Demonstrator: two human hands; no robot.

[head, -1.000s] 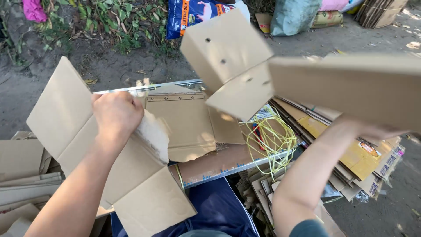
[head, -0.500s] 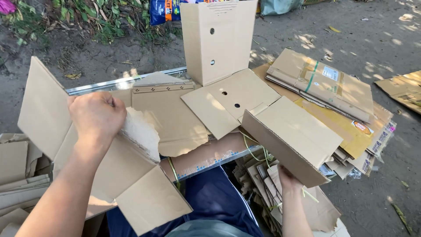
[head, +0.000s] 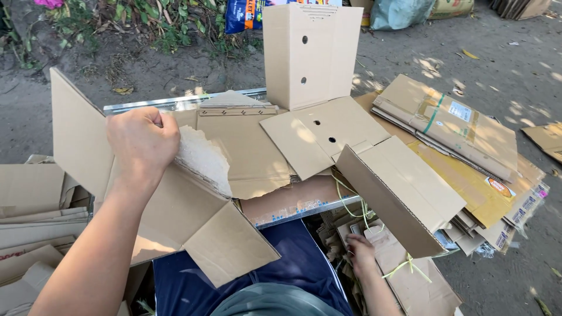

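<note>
At centre-left, the torn cardboard flap (head: 202, 158) is clamped in the left hand (head: 142, 143); the right hand (head: 361, 253), fingers curled among flattened boxes (head: 404, 275), should be kept steadying them.

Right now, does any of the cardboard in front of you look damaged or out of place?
Yes. The flattened box in the left hand has a ragged, torn flap beside the fist. Another box lies half unfolded, one panel upright. The right hand is low among loose pieces and yellow twine.
</note>
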